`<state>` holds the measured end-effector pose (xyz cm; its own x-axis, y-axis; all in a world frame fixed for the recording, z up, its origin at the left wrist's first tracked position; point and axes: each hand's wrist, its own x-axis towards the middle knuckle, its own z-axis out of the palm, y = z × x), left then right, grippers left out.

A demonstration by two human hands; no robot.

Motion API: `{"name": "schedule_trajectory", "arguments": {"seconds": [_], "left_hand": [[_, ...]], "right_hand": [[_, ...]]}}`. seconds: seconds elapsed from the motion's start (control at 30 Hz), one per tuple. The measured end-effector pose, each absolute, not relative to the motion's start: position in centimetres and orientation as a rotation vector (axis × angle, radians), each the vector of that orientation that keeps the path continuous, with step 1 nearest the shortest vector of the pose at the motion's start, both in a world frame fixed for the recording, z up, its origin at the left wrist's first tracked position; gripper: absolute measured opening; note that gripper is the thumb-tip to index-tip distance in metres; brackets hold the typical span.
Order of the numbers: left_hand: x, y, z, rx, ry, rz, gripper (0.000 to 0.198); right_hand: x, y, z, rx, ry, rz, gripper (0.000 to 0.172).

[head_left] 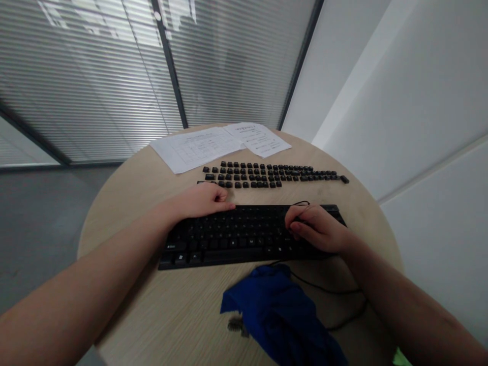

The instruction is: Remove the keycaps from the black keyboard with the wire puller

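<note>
A black keyboard (224,239) lies across the table in front of me, its keys mostly in shadow. My left hand (206,198) rests at its back edge, fingers curled in and thumb lying along the rim; the inside of the fist is hidden. Over the keyboard's right part, my right hand (318,226) is closed in a pinch. Whatever sits between its fingertips is too dark and small to name. A thin dark wire loop (303,203) shows just behind these fingers. Loose black keycaps (249,178) are set out in rows beyond the keyboard.
Printed paper sheets (206,147) lie at the round table's (122,203) far side. Nearer me are a crumpled blue cloth (278,310), a small dark brush-like item (236,324) and a black cable (328,291). A white wall (430,101) stands close on the right.
</note>
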<state>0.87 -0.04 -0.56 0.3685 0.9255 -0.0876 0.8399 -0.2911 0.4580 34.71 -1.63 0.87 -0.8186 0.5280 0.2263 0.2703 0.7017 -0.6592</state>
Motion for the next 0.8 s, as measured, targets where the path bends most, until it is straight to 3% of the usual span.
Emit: {"name": "schedule_trajectory", "arguments": {"seconds": [0.8], "left_hand": [[1.32,-0.47,0.23,2.18,1.541,0.223,0.044]], "right_hand": [[34.33,-2.03,1.15,-0.666,-2.59,0.768,0.027]]}}
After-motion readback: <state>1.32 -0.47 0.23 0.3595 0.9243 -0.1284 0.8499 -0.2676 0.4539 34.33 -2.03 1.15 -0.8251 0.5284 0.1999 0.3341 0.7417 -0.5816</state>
